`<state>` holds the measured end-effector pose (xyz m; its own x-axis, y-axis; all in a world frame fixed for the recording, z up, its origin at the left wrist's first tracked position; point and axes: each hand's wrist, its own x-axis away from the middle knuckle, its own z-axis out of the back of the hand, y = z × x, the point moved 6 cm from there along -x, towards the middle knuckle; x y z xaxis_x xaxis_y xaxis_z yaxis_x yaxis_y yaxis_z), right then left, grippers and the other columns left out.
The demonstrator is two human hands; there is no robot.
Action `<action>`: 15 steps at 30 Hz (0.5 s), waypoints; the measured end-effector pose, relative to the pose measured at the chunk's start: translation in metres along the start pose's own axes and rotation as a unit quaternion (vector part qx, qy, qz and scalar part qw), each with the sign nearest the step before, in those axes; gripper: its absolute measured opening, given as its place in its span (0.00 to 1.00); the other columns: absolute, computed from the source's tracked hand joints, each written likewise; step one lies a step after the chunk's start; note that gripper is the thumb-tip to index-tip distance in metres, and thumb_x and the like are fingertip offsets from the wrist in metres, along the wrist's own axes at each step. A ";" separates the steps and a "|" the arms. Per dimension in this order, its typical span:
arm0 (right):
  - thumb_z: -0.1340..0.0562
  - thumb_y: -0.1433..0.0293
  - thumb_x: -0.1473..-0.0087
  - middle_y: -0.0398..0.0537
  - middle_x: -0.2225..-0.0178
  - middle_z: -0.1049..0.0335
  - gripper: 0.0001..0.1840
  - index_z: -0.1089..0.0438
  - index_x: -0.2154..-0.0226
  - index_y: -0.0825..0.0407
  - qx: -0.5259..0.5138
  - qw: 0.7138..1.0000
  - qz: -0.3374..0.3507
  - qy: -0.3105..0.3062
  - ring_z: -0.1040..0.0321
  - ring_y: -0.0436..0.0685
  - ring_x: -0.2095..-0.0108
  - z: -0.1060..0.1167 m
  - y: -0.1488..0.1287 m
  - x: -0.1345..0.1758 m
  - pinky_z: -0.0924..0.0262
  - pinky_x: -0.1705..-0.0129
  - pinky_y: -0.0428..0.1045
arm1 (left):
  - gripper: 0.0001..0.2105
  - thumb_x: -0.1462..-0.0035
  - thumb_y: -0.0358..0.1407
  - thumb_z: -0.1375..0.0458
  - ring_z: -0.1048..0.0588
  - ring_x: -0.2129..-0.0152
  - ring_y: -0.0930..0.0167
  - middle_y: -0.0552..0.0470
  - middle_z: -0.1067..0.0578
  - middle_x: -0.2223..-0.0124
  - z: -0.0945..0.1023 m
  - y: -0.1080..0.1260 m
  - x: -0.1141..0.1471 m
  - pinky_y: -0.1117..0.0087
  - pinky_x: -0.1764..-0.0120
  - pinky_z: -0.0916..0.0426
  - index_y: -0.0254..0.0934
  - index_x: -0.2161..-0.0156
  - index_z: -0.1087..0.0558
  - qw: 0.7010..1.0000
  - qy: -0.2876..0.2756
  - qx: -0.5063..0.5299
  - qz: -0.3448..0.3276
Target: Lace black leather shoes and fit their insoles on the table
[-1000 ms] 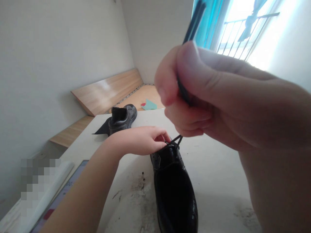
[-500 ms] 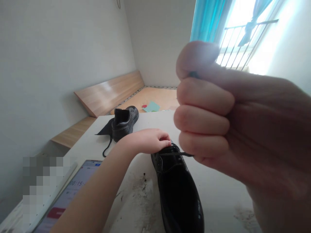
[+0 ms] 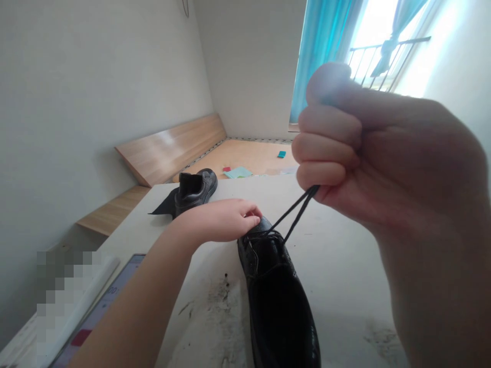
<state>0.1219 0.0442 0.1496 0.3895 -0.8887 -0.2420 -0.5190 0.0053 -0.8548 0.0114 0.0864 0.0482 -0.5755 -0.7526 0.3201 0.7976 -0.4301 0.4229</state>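
Shoelace [image 3: 311,193]: two strands rise from the front of the black shoe [image 3: 284,312], which sits on the white table [image 3: 345,291] below my hands. My right hand [image 3: 368,138] is clenched around the strands, above the shoe and to its right. My left hand [image 3: 226,217] is bent over the toe end; whether its fingertips pinch anything, I cannot tell. Possible faults: uneven pull – one strand drawn longer than the other; excess pull – the shoe lifts or slides if my left hand bears too lightly; loose fist – strands slip out.
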 end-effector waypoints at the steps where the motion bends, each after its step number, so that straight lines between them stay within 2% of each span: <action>1: 0.61 0.74 0.31 0.36 0.82 0.69 0.23 0.44 0.76 0.52 -0.012 1.000 0.000 -0.005 0.68 0.45 0.85 0.001 0.000 0.000 0.67 0.86 0.40 | 0.15 0.40 0.40 0.51 0.26 0.59 0.66 0.51 0.21 0.53 -0.003 0.000 0.000 0.70 0.56 0.34 0.40 0.53 0.25 1.000 -0.014 -0.005 0.007; 3: 0.60 0.73 0.31 0.36 0.82 0.69 0.23 0.45 0.77 0.52 -0.022 1.000 -0.003 -0.020 0.68 0.44 0.85 -0.002 0.001 0.001 0.67 0.86 0.40 | 0.14 0.41 0.38 0.50 0.26 0.61 0.67 0.52 0.21 0.56 -0.009 0.001 0.003 0.70 0.58 0.33 0.41 0.54 0.25 0.999 -0.040 -0.009 0.018; 5: 0.60 0.71 0.30 0.36 0.82 0.69 0.24 0.46 0.77 0.52 -0.017 1.000 -0.005 -0.025 0.68 0.44 0.85 -0.005 0.002 0.003 0.66 0.86 0.40 | 0.15 0.42 0.38 0.49 0.25 0.62 0.67 0.52 0.21 0.56 -0.010 0.002 0.006 0.71 0.58 0.33 0.42 0.53 0.26 0.999 -0.043 -0.005 0.021; 11: 0.65 0.73 0.31 0.37 0.82 0.70 0.26 0.45 0.77 0.51 0.000 1.000 -0.029 0.011 0.67 0.44 0.87 -0.009 0.002 0.009 0.66 0.87 0.40 | 0.18 0.45 0.40 0.43 0.25 0.61 0.66 0.51 0.21 0.54 -0.008 0.001 0.010 0.70 0.59 0.33 0.41 0.50 0.27 0.998 -0.058 -0.021 0.033; 15: 0.61 0.69 0.31 0.36 0.83 0.62 0.25 0.45 0.79 0.51 0.013 0.996 -0.071 0.053 0.55 0.42 0.86 -0.027 0.000 0.031 0.60 0.86 0.40 | 0.17 0.45 0.41 0.42 0.24 0.61 0.65 0.50 0.20 0.54 -0.005 0.002 0.009 0.70 0.61 0.33 0.39 0.51 0.25 0.998 -0.040 -0.030 0.039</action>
<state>0.1136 0.0042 0.1550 0.3743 -0.9246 -0.0702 -0.4447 -0.1126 -0.8886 0.0082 0.0759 0.0477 -0.5212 -0.7436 0.4189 0.8491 -0.4022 0.3425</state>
